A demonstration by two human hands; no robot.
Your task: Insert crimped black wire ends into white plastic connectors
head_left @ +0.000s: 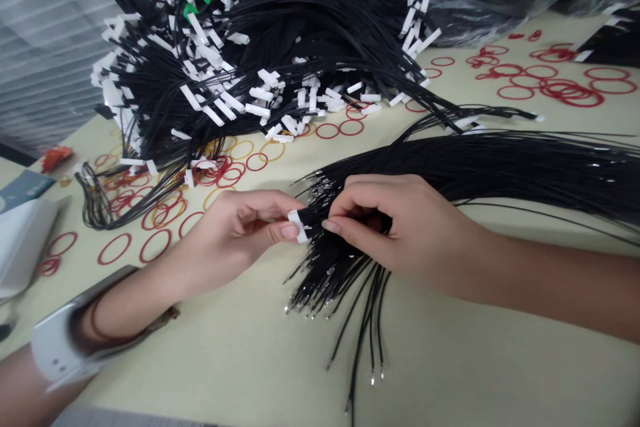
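Between the thumb and fingers of my left hand is a white connector housing, with black wires running out of its right side. My right hand pinches black wire close to the connector; how many wires it grips is hidden. Beneath both hands lies a thick bundle of loose black wires with small shiny metal terminals at its left end. Several of these wires fan out toward the table's front edge.
A large heap of black cables with white connectors fills the back. Red rubber bands and yellow ones are scattered about the table. Clear plastic bags stand at the back right; a white box is at left.
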